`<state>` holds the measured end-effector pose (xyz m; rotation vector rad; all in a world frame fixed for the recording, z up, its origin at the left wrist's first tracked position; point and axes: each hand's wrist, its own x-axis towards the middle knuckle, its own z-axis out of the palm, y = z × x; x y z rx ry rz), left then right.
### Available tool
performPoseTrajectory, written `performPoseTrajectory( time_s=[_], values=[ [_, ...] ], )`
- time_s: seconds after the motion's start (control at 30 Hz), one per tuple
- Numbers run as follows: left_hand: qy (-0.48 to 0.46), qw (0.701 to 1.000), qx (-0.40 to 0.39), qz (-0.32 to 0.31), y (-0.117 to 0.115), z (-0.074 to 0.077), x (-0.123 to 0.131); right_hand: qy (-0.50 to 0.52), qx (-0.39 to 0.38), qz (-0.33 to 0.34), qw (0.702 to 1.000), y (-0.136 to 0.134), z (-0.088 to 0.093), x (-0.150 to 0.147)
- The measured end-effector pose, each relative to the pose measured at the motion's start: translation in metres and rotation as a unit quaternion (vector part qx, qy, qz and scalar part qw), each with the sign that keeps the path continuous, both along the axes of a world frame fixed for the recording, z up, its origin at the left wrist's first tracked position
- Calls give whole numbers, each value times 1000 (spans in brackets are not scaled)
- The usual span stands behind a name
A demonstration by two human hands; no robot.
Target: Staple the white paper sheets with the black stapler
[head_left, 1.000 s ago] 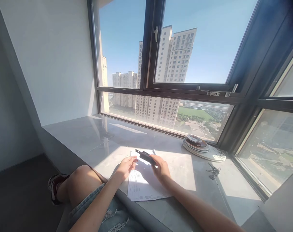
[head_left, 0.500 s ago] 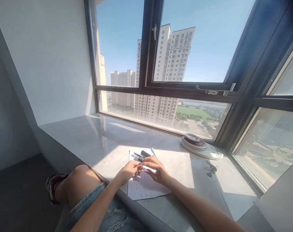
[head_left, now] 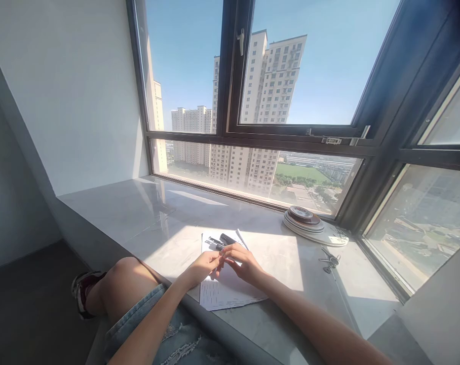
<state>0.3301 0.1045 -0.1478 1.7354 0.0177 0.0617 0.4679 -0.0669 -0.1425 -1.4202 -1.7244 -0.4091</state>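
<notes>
A printed sheet of paper (head_left: 230, 293) lies on the grey stone window sill (head_left: 139, 213) in sunlight. My left hand (head_left: 202, 267) and my right hand (head_left: 244, 264) meet over the sheet, fingertips pinched together; what they pinch is too small to make out. Just beyond the fingers a black oblong tool (head_left: 222, 240) rests on the top of the paper, with a thin white stick (head_left: 240, 237) beside it. Neither hand touches the tool.
A stack of round plates (head_left: 306, 223) stands at the back right of the sill by the dark window frame (head_left: 275, 144). A bunch of keys (head_left: 329, 261) lies in front of it. My bare knee (head_left: 125, 284) presses against the sill's front edge.
My right hand held the black tool above the paper a second ago; the tool now lies on the sheet. Both hands have drawn together into a pinch.
</notes>
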Motion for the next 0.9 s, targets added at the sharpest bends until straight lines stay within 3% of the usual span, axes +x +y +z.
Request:
performPoseTrajectory(
  time_s=[0.2,0.37,0.47,0.57,0.73,0.9],
  values=[
    [-16,1000,13,8,0,1,0,15,0,-2,1000,-1,1,5],
    [-24,999,22,9,1,-1,0,43,33,-28,998,-7,16,15],
    [-20,1000,22,10,2,-2,0,71,62,-95,991,-14,27,33],
    [-12,999,34,15,3,-1,-1,111,63,-211,969,-25,28,64],
    [25,998,48,21,1,3,-3,132,-72,-391,908,-44,2,113],
    [50,998,38,31,0,2,-2,122,-179,-440,871,-45,-19,130]
  ],
)
